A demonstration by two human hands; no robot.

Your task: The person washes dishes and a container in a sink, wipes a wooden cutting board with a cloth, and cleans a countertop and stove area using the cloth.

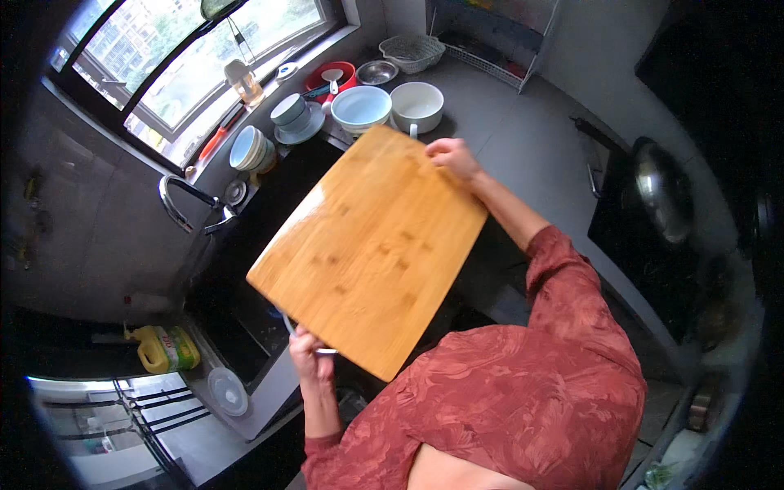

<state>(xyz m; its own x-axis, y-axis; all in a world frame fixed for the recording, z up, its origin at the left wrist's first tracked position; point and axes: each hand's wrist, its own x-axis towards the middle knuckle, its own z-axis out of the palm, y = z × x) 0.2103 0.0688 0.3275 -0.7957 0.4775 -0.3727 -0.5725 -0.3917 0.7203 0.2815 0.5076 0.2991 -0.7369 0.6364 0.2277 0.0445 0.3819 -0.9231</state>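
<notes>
A wooden cutting board (pixel 373 251) is raised in front of my body, tilted over the dark sink (pixel 239 306). My left hand (pixel 311 355) grips it at its lower left edge, where a pale handle (pixel 327 351) shows. On the opposite edge, at upper right, my right hand (pixel 453 160) has its fingers curled round the rim. The broad face of the board, with darker knots, is turned up to me. Its underside is hidden, and it covers much of the sink and the counter edge beneath.
A chrome faucet (pixel 177 205) arches at the sink's left side. Beyond the board stand stacked bowls (pixel 252 150), a light blue bowl (pixel 361 107), a white pot (pixel 418 105) and a red basin (pixel 344 72). A yellow jug (pixel 160 350) and a wok lid (pixel 663 190) lie to either side.
</notes>
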